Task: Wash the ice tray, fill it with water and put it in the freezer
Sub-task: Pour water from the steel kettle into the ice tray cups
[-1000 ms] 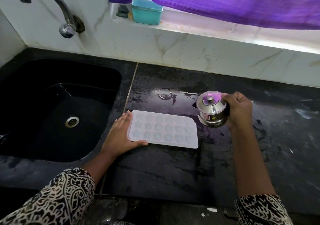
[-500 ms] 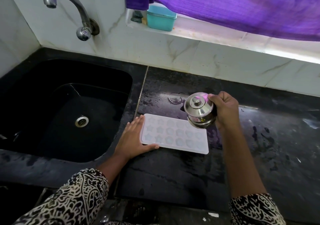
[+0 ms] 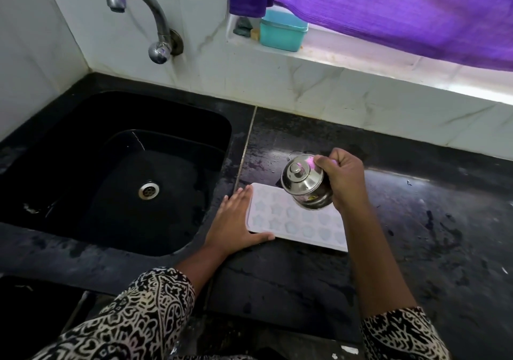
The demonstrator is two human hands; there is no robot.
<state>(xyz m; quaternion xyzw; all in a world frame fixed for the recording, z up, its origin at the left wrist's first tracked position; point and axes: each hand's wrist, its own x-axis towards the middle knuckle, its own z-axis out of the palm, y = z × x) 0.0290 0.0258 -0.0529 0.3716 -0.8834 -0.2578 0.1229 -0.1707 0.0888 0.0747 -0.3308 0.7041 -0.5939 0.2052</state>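
While left grip [image 3: 233,226] lies flat against ice tray [image 3: 280,216], right grip [image 3: 345,183] clasps steel pot [image 3: 304,186].

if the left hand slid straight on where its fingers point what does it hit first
Probably the tiled wall: the left hand lies flat beside the ice tray, fingers aimed across the counter toward the back. It may graze the tray's far corner first.

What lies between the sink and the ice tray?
Head view: the left hand lies flat on the black counter there, fingers along the left edge of the ice tray.
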